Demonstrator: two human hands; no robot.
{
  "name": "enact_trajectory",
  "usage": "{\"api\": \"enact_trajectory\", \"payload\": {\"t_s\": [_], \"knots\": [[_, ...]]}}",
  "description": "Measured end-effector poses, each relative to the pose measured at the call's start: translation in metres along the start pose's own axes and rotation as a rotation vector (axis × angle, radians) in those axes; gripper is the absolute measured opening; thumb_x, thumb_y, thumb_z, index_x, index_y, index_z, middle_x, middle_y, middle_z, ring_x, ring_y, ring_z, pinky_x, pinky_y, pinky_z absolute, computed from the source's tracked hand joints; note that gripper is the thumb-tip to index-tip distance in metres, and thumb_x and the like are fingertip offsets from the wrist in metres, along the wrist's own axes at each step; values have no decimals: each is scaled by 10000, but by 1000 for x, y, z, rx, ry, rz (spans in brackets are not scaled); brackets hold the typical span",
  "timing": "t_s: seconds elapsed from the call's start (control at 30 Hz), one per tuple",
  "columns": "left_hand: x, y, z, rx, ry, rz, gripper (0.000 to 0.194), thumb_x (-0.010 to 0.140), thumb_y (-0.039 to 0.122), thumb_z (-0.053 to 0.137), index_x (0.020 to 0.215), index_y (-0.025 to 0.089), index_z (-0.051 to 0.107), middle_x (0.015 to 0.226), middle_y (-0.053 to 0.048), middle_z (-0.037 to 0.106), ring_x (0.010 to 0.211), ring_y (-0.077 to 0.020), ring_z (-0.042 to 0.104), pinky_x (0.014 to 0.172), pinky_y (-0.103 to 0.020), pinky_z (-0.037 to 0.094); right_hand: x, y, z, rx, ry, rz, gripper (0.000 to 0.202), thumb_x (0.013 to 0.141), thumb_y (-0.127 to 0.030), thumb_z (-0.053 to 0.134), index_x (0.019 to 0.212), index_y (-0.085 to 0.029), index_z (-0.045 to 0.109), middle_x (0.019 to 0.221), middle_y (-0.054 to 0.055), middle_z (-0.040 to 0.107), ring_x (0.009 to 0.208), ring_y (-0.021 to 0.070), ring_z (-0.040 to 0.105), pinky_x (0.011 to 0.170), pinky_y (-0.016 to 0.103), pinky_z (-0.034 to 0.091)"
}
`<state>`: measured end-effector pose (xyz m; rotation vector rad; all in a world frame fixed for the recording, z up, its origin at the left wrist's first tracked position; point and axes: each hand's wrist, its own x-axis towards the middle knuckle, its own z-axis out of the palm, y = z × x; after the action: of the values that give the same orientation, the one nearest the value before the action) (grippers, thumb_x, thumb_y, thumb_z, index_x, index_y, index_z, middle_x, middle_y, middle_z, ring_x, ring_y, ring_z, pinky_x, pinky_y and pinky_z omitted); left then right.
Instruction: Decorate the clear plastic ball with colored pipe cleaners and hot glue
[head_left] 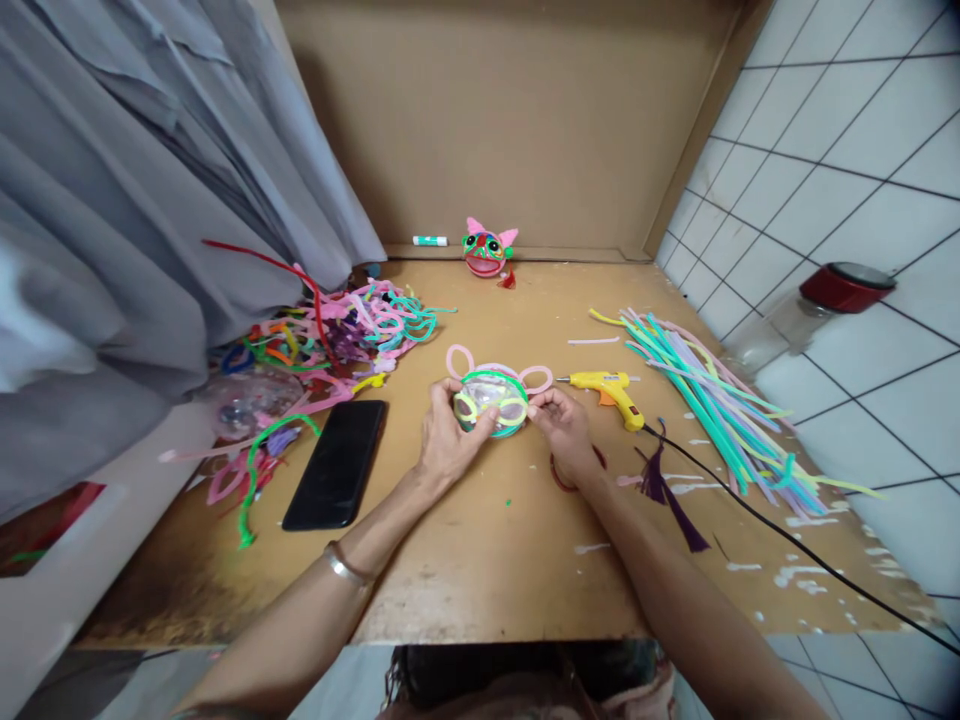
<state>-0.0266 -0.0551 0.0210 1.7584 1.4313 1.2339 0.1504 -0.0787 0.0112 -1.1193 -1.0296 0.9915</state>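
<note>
A round pipe-cleaner animal head (487, 386) is held just above the middle of the table. It has a green rim, a shiny clear-looking centre, two pink ear loops and two pale yellow rings low on its front. My left hand (448, 432) grips its left side, thumb pressed on the front between the rings. At the right edge, the fingertips of my right hand (564, 428) pinch near the right yellow ring. Just right of the head lies a yellow glue gun (611, 390), its nozzle pointing left. Part of the head's lower edge is hidden by my left thumb.
A tangle of pipe cleaners (375, 320) and a black phone (336, 465) lie left. Straight pipe cleaners (697, 390), a purple tassel (664, 490) and a red-lidded jar (814, 310) are right. A finished lion head (486, 250) and glue stick (430, 241) stand behind.
</note>
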Motion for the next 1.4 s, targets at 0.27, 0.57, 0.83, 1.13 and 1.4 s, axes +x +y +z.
{"api": "enact_trajectory", "payload": {"t_s": [0.27, 0.57, 0.83, 1.13, 1.4], "knots": [[0, -6, 2, -27, -2, 79, 493, 774, 516, 644, 1074, 211, 400, 951, -20, 543, 780, -157, 563, 715, -300, 462, 2, -4, 0, -5, -50, -24, 238, 700, -412, 753, 719, -228, 604, 704, -6, 630, 705, 163, 575, 682, 298, 485], [2, -7, 2, -35, -11, 92, 515, 778, 520, 650, 1089, 205, 387, 976, -34, 532, 828, -169, 575, 748, -313, 473, 4, -6, -3, 23, -82, 10, 223, 694, -391, 735, 742, -225, 593, 694, -24, 628, 662, 143, 567, 675, 294, 486], [1, -6, 2, -24, -4, 86, 504, 783, 512, 655, 1086, 206, 394, 958, -24, 542, 808, -162, 578, 729, -305, 469, 5, -6, -4, 24, -96, 1, 218, 706, -399, 725, 739, -221, 602, 686, -23, 623, 657, 143, 568, 677, 298, 491], [1, -7, 1, -26, -12, 79, 500, 779, 500, 669, 1079, 207, 396, 947, -19, 545, 795, -159, 582, 708, -294, 466, 5, -3, -3, 27, -88, -10, 223, 709, -406, 724, 732, -225, 596, 677, -20, 622, 654, 146, 573, 670, 299, 493], [1, -5, 0, 1, -21, 57, 502, 777, 518, 657, 1072, 210, 394, 923, -14, 546, 744, -151, 558, 680, -293, 454, 5, -2, -1, 91, -46, 38, 242, 650, -378, 767, 735, -231, 594, 717, -14, 646, 663, 146, 577, 664, 296, 497]]}}
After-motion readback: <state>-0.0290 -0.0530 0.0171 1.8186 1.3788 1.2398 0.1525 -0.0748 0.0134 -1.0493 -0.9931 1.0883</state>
